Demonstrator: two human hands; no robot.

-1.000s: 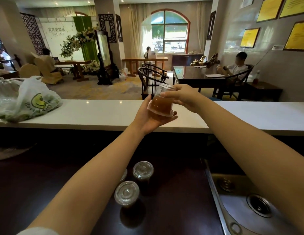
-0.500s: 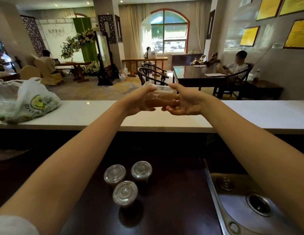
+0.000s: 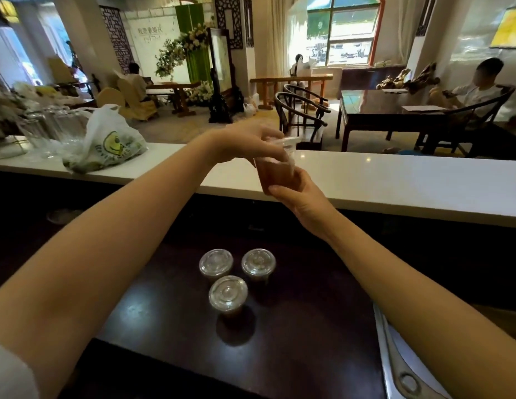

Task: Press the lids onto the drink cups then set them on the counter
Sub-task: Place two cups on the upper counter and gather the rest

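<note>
Head view: both bare hands hold 1 clear plastic cup (image 3: 275, 175) of brown drink in the air, over the near edge of the white counter (image 3: 409, 180). The right hand (image 3: 298, 197) grips the cup from below, fingers wrapped around its base and lower wall. The left hand (image 3: 251, 144) comes in from above, its fingers closed on the rim and on the clear lid (image 3: 288, 141). The lid looks tilted and blurred, so whether it is fully seated cannot be told. The cup itself leans slightly.

Below, on the dark lower worktop (image 3: 164, 326), 3 lidded cups stand close together in a triangle: 1 at back left (image 3: 215, 263), 1 at back right (image 3: 258, 263), 1 in front (image 3: 228, 293). They sit between the 2 forearms and well apart from the held cup.

At the lower right a metal sink (image 3: 395, 364) edge shows beside the worktop. On the counter's left end lies a white plastic bag (image 3: 107, 145) with a yellow face printed on it, just beside some clear glassware (image 3: 43, 131).
</note>
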